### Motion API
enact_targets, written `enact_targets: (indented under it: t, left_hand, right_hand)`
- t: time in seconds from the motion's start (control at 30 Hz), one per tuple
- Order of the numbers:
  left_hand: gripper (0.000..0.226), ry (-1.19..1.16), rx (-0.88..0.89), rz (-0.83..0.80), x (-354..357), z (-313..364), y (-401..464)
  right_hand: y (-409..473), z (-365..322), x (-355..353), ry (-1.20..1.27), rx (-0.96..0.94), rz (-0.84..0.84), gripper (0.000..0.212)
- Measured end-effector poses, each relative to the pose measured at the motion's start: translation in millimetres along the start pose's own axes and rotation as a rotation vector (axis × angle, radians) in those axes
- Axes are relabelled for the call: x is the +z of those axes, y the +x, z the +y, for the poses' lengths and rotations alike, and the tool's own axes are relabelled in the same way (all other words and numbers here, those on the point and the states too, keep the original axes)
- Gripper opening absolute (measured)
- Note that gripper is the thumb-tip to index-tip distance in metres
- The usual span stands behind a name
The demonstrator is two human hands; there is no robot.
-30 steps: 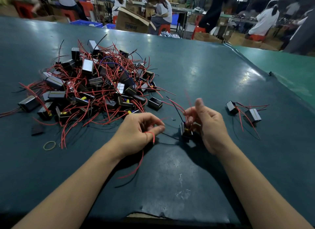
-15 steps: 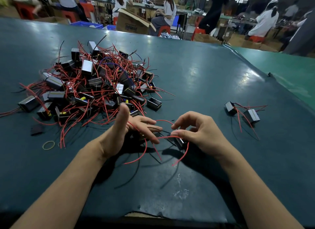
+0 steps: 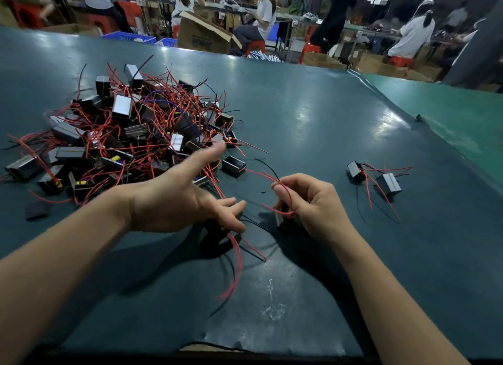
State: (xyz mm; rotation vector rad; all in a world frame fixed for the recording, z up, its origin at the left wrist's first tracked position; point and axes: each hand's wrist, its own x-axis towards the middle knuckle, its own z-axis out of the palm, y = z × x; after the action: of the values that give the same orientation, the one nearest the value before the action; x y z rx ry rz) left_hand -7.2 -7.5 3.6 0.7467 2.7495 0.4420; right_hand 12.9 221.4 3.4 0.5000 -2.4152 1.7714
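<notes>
Just in front of the pile [image 3: 130, 136] of black boxes and red wires, the left hand [image 3: 177, 201] is spread wide, thumb stuck out and fingers fairly straight, with its tips resting on a dark box [image 3: 217, 230]. The red leads [image 3: 237, 258] trail from under it, away from the pile. Right of the pile, the right hand [image 3: 313, 204] is curled, pinching a looped wire [image 3: 284, 198]. Farther right of the pile lies a pair [image 3: 388, 183] of boxes.
</notes>
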Motion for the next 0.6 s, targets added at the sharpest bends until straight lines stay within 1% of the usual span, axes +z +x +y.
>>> enact_targets:
  t: [0.03, 0.07, 0.1, 0.13, 0.17, 0.23, 0.27, 0.33, 0.37, 0.4, 0.47, 0.53, 0.57, 0.6]
  left_hand:
    - [0.053, 0.109, 0.023, -0.016, -3, 2, 0]
    - [0.041, 0.054, 0.017, -0.076, -9, 12, -3]
    - [0.036, -0.020, -0.016, -0.047, -13, 26, -4]
    - [0.036, -0.051, -0.044, -0.006, -17, 36, -5]
    - [0.036, 0.041, -0.036, 0.077, -22, 44, -10]
    - [0.030, 0.222, 0.005, 0.208, -21, 49, -11]
    - [0.025, 0.226, 0.043, 0.244, -20, 47, -13]
    - [0.021, 0.165, 0.081, 0.279, -14, 47, -10]
    - [0.019, 0.119, 0.101, 0.322, -11, 44, -10]
    - [0.017, 0.065, 0.117, 0.393, -8, 38, -10]
    - [0.011, -0.133, 0.096, 0.557, 0, 29, -12]
    - [0.027, -0.355, 0.013, 0.686, 8, 25, -13]
    - [0.029, -0.442, -0.026, 0.759, 9, 23, -13]
    - [0.023, -0.519, -0.058, 0.837, 10, 22, -13]
  right_hand:
    - [0, 0, 0, 0.021, -0.005, 0.001, 0.014]
    - [0, 0, -1, 0.032, -0.014, -0.002, 0.015]
    - [-1, 0, -1, 0.033, -0.025, -0.006, 0.019]
    - [-2, 0, 0, 0.032, -0.035, -0.009, 0.025]
    - [-3, 0, 0, 0.030, -0.043, -0.006, 0.031]
    - [-3, 0, 2, 0.022, -0.067, 0.023, 0.033]
    - [-4, 0, 3, 0.019, -0.082, 0.046, 0.032]
    - [-4, -1, 5, 0.032, -0.093, 0.069, 0.034]
    - [-4, -1, 5, 0.066, -0.083, 0.064, 0.040]
    - [-3, -1, 5, 0.116, -0.065, 0.056, 0.049]
    - [-3, -1, 4, 0.210, -0.018, 0.047, 0.062]
    - [-2, 0, 4, 0.242, 0.028, 0.054, 0.062]
    - [-1, 0, 5, 0.243, 0.050, 0.065, 0.060]
    - [-1, 0, 6, 0.251, 0.069, 0.070, 0.058]
